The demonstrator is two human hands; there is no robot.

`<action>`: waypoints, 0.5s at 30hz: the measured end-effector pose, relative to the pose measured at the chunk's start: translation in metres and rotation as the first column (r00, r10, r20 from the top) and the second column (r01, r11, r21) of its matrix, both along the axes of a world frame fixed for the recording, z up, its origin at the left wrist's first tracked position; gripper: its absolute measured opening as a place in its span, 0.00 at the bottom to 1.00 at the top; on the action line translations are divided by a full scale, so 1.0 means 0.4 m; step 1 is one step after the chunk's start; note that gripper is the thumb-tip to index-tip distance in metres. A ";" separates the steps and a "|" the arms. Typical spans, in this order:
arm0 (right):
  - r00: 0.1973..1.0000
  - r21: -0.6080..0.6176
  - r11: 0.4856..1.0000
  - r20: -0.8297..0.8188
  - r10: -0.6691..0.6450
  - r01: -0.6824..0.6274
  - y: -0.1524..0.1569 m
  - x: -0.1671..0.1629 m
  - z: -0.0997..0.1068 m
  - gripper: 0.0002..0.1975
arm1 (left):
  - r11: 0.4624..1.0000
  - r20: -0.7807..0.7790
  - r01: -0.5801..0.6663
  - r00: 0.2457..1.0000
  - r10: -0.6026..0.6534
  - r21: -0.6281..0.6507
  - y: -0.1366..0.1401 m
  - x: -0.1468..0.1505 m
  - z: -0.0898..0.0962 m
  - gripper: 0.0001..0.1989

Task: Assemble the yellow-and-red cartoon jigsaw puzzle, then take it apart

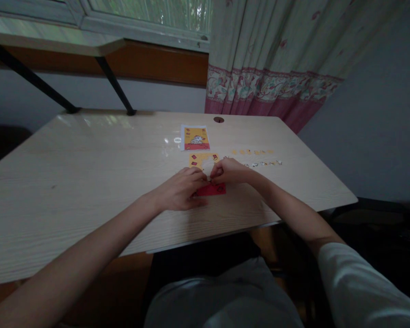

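Red-bottomed puzzle [212, 189] lies under the palm-down left hand [183, 189], grip spread, and curled right hand [231, 171], grip unclear

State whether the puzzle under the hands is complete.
Incomplete: the puzzle shows a pale gap, and loose pieces lie in rows to its right.

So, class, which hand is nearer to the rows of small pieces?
The right. The right hand is just left of the rows of small pieces; the left hand is farther left, beyond the right one.
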State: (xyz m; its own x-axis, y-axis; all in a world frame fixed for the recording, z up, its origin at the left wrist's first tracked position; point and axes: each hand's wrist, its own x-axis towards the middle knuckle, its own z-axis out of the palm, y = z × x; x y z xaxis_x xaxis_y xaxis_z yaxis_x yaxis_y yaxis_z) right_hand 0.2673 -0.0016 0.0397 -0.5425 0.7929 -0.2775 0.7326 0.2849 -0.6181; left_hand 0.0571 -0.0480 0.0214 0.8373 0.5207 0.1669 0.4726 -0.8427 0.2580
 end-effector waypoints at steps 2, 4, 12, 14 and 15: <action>1.000 -0.009 1.000 -0.017 -0.025 0.025 -0.001 -0.004 0.002 0.09 | 1.000 -0.005 -0.001 1.000 0.001 0.002 0.001 0.000 -0.004 0.18; 0.999 -0.028 0.999 -0.029 -0.044 0.044 -0.002 -0.009 0.004 0.09 | 1.000 -0.008 -0.009 1.000 0.009 0.003 0.002 -0.001 -0.008 0.20; 0.964 -0.203 0.979 -0.259 -0.066 0.012 0.026 0.035 0.001 0.07 | 1.000 0.026 0.009 1.000 -0.009 0.008 0.006 -0.005 -0.006 0.17; 0.933 -0.215 0.977 -0.350 -0.083 0.007 0.040 0.049 -0.007 0.07 | 1.000 0.050 0.002 0.999 -0.003 0.021 0.015 -0.018 -0.001 0.15; 0.916 -0.215 0.977 -0.391 -0.088 0.003 0.046 0.051 -0.012 0.07 | 0.999 0.063 -0.020 0.998 0.017 0.032 0.022 -0.027 0.003 0.15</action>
State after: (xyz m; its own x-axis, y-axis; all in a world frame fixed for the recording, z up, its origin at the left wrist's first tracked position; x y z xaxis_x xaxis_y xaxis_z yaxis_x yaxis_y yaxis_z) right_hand 0.2878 0.0166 0.0349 -0.6062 0.7679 -0.2067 0.4241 0.0923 -0.9009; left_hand 0.0463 -0.0394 0.0225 0.8148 0.5293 0.2363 0.4719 -0.8425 0.2600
